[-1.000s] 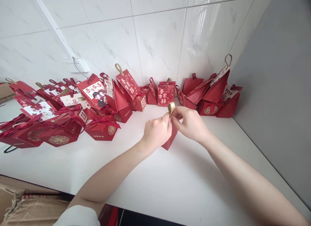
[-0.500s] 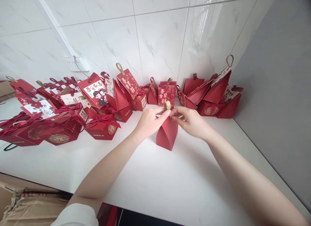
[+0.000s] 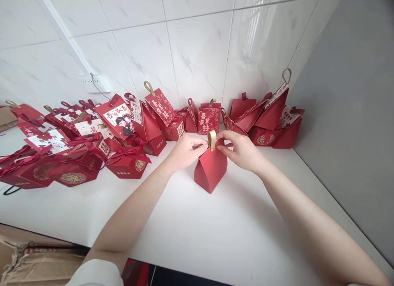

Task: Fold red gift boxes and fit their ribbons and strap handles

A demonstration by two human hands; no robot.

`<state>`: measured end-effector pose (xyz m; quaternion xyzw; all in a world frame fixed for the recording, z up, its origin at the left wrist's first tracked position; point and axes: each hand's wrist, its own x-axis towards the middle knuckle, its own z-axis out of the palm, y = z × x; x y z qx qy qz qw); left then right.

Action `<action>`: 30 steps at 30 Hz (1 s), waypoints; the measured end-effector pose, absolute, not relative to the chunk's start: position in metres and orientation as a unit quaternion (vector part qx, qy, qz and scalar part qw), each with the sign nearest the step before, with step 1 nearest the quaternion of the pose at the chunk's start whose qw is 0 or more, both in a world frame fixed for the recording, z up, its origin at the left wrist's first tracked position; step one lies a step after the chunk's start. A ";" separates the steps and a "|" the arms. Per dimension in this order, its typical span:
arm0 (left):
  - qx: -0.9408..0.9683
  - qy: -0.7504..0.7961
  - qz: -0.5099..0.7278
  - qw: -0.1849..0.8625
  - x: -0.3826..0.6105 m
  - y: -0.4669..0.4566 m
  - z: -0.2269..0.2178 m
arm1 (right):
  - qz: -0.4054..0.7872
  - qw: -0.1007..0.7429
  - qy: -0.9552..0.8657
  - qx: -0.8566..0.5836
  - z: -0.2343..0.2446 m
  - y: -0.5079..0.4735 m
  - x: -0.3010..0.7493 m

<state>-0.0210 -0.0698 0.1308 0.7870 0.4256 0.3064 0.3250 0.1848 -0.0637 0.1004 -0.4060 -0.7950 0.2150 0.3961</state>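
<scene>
A red paper gift box (image 3: 211, 169) with a pinched, peaked top stands upright on the white table in front of me. A gold ribbon loop (image 3: 212, 139) rises from its top edge. My left hand (image 3: 185, 151) grips the top edge left of the loop between thumb and fingers. On the other side of the loop, my right hand (image 3: 241, 151) pinches the top's right corner. The far side of the box and some fingertips behind it are hidden.
Behind stands a red patterned gift box (image 3: 209, 118) near the tiled wall (image 3: 200, 52). Many finished-looking red boxes (image 3: 74, 171) crowd the left, with more boxes (image 3: 266, 124) at right by a grey panel (image 3: 347, 113). Cardboard (image 3: 40, 265) lies below the table's edge.
The box has turned, so a broader face shows. Its ribbon loop now stands up. My hands have moved slightly apart along the top edge.
</scene>
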 end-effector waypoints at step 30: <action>0.671 0.436 0.330 0.500 -0.020 -0.065 0.126 | 0.286 0.325 -0.824 -0.365 0.126 -0.072 0.205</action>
